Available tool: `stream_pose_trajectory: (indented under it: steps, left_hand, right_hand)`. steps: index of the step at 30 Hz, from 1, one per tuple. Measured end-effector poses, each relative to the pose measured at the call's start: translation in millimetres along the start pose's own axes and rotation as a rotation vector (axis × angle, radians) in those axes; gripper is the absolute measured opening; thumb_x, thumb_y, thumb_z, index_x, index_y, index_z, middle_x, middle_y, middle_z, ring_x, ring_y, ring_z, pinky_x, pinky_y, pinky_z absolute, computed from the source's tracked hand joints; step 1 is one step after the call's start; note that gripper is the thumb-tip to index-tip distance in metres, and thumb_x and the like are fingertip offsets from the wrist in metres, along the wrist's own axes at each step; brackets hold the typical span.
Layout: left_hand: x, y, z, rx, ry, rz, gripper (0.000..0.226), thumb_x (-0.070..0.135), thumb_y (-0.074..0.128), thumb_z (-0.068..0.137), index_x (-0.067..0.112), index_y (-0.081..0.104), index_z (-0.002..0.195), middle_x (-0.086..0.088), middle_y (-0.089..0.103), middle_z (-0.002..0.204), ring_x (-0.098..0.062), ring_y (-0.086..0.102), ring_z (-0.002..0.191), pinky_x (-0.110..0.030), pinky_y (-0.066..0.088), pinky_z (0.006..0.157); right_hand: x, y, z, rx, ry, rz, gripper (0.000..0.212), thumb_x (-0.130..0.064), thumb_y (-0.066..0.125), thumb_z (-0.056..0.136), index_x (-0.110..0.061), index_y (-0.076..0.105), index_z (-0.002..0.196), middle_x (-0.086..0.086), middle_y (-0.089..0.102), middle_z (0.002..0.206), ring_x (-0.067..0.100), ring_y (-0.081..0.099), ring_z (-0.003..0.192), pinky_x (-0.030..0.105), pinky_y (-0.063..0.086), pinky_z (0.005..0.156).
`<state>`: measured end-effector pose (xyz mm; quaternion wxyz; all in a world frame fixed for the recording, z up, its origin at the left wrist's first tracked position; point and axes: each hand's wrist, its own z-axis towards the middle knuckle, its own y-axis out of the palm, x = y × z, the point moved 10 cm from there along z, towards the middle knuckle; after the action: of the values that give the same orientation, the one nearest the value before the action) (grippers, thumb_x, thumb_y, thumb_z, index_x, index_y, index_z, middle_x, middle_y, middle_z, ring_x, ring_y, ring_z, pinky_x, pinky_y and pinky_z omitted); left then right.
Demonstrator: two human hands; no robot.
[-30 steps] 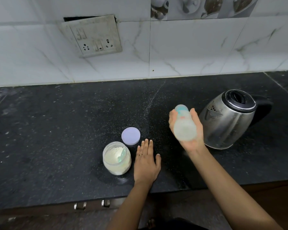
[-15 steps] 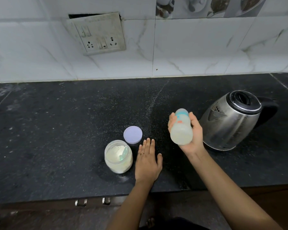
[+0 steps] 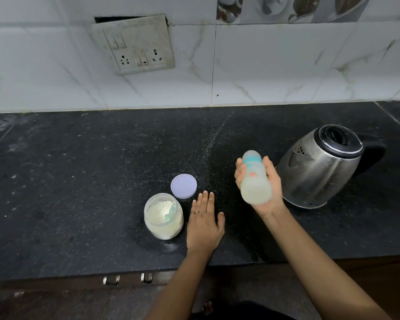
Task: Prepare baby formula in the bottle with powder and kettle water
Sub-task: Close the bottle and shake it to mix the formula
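Up off the surface [image 3: 79, 181], the right hand [image 3: 274, 188] grips the bottle [image 3: 254, 181], tilted, cloudy inside: mixing, I'd say. Left hand [image 3: 204, 224] lies flat, holding nothing, bracing beside the open powder jar [image 3: 163, 215]; kettle [image 3: 321, 167] waits right of the bottle hand.

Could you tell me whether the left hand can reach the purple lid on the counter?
Probably yes: the left hand lies flat and empty on the counter, fingertips just short of the lid, with nothing between them. The open powder jar stands beside that path, not across it.
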<state>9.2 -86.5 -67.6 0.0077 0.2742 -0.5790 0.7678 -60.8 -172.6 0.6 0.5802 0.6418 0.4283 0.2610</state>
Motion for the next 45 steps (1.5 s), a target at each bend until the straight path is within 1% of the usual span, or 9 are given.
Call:
stream_pose_trajectory:
  steps: [7, 12, 16, 19, 27, 31, 35, 38, 45]
  left_hand:
    - [0.0, 1.1, -0.5, -0.013, 0.003, 0.003, 0.061, 0.038, 0.036, 0.090, 0.006, 0.044, 0.142, -0.013, 0.042, 0.148, -0.022, 0.034, 0.140, -0.029, 0.006, 0.117]
    - [0.5, 1.0, -0.7, -0.015, 0.012, -0.009, 0.062, 0.038, 0.036, 0.090, 0.006, 0.043, 0.142, -0.014, 0.042, 0.148, -0.023, 0.034, 0.140, -0.029, 0.005, 0.116]
    - [-0.2, 1.6, -0.8, -0.005, 0.010, -0.004, 0.062, 0.038, 0.034, 0.090, 0.006, 0.042, 0.143, -0.013, 0.041, 0.149, -0.023, 0.033, 0.140, -0.030, 0.005, 0.117]
    - [0.0, 1.3, -0.7, -0.007, 0.015, -0.011, 0.063, 0.039, 0.033, 0.091, 0.007, 0.040, 0.144, -0.012, 0.039, 0.150, -0.021, 0.031, 0.141, -0.030, 0.006, 0.117]
    - [-0.5, 0.6, -0.4, 0.003, 0.016, -0.013, 0.061, 0.038, 0.036, 0.091, 0.006, 0.043, 0.143, -0.013, 0.042, 0.148, -0.022, 0.034, 0.140, -0.030, 0.007, 0.116]
    - [-0.7, 2.1, -0.4, -0.007, 0.009, -0.018, 0.062, 0.038, 0.035, 0.090, 0.007, 0.041, 0.144, -0.012, 0.039, 0.150, -0.022, 0.032, 0.141, -0.030, 0.006, 0.117]
    - [-0.3, 1.4, -0.5, -0.012, 0.014, -0.021, 0.061, 0.037, 0.037, 0.090, 0.006, 0.044, 0.142, -0.013, 0.043, 0.147, -0.023, 0.036, 0.139, -0.030, 0.008, 0.116]
    - [0.1, 1.4, -0.3, -0.003, 0.018, -0.014, 0.061, 0.037, 0.038, 0.089, 0.005, 0.046, 0.140, -0.014, 0.044, 0.146, -0.023, 0.037, 0.138, -0.031, 0.009, 0.116]
    - [-1.0, 2.6, -0.1, -0.008, 0.009, 0.001, 0.062, 0.038, 0.037, 0.089, 0.006, 0.043, 0.142, -0.014, 0.042, 0.148, -0.024, 0.035, 0.139, -0.031, 0.009, 0.116]
  right_hand:
    - [11.8, -44.9, 8.5, 0.177, -0.021, -0.092, 0.075, -0.028, 0.091, 0.051, -0.006, 0.057, 0.114, 0.010, 0.062, 0.089, 0.019, 0.064, 0.064, 0.030, 0.056, 0.052]
    - [40.1, -57.2, 0.6, 0.166, 0.161, -0.040, 0.053, -0.023, 0.076, 0.077, 0.003, 0.057, 0.119, 0.020, 0.061, 0.099, 0.027, 0.065, 0.077, 0.036, 0.058, 0.068]
    - [28.0, -55.7, 0.5, 0.183, 0.069, 0.112, 0.071, -0.013, 0.089, 0.059, 0.002, 0.053, 0.119, 0.020, 0.062, 0.096, 0.029, 0.067, 0.075, 0.040, 0.059, 0.062]
    - [28.4, -51.9, -0.1, 0.150, 0.097, -0.027, 0.060, -0.027, 0.072, 0.081, -0.007, 0.050, 0.133, 0.018, 0.059, 0.099, 0.024, 0.062, 0.075, 0.034, 0.056, 0.066]
    - [23.1, -53.2, -6.6, 0.171, 0.080, -0.041, 0.057, -0.031, 0.066, 0.085, -0.012, 0.048, 0.136, 0.017, 0.057, 0.100, 0.022, 0.059, 0.072, 0.031, 0.055, 0.065]
    - [13.9, -57.6, 0.5, 0.164, 0.042, 0.094, 0.074, -0.014, 0.087, 0.062, -0.006, 0.051, 0.125, 0.019, 0.063, 0.096, 0.027, 0.066, 0.074, 0.039, 0.058, 0.061]
    - [22.5, -45.5, -0.9, 0.149, 0.068, -0.065, 0.058, -0.030, 0.071, 0.078, -0.011, 0.052, 0.129, 0.017, 0.060, 0.096, 0.023, 0.060, 0.065, 0.032, 0.055, 0.057]
    - [20.5, -42.9, -0.2, 0.224, 0.027, -0.040, 0.080, -0.035, 0.083, 0.061, -0.008, 0.048, 0.127, 0.017, 0.060, 0.094, 0.023, 0.064, 0.068, 0.032, 0.058, 0.060]
    - [11.1, 9.8, -4.3, 0.069, -0.008, -0.143, 0.075, -0.017, 0.063, 0.069, 0.003, 0.034, 0.136, 0.039, 0.039, 0.137, 0.052, 0.051, 0.116, 0.070, 0.042, 0.088]
